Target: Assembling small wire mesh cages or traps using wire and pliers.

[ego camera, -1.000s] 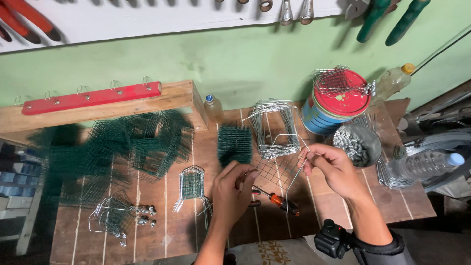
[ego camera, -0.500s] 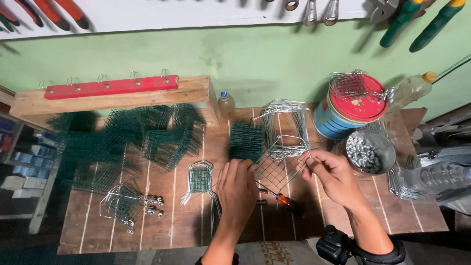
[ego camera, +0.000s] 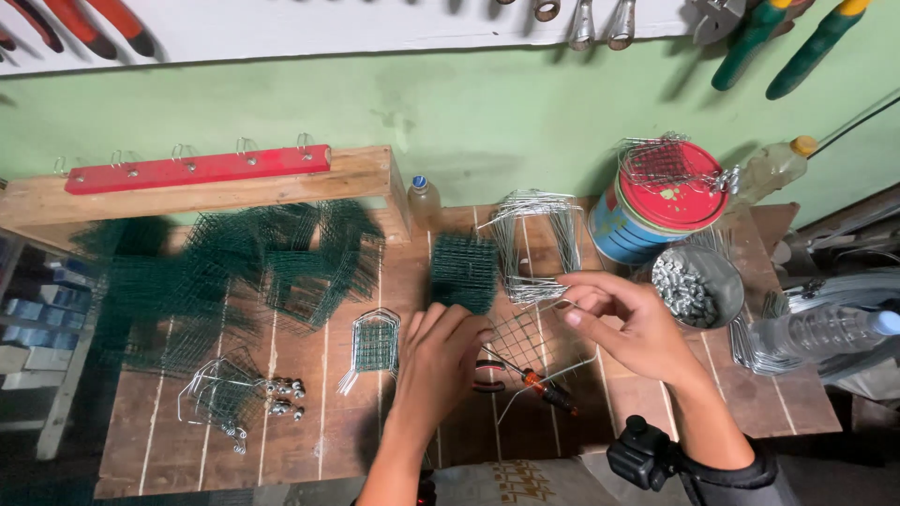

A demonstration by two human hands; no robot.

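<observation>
**Two hands working a wire mesh panel on the wooden bench**

Sprawling at far left are heaps of green mesh [ego camera: 234,272], with a small wire cage [ego camera: 375,342] lying beside them. The left hand [ego camera: 439,351] is pressing down, fingers together, on the near edge of a silvery wire mesh panel [ego camera: 525,342] — the panel is sitting mid-bench, over red-handled pliers [ego camera: 487,375] and an orange-handled screwdriver [ego camera: 548,389]. The right hand [ego camera: 633,323] is pinching the panel's upper right corner between thumb and fingertips. Farther right are standing a red-lidded tin [ego camera: 656,201] and a metal bowl of small fasteners [ego camera: 698,286].
</observation>
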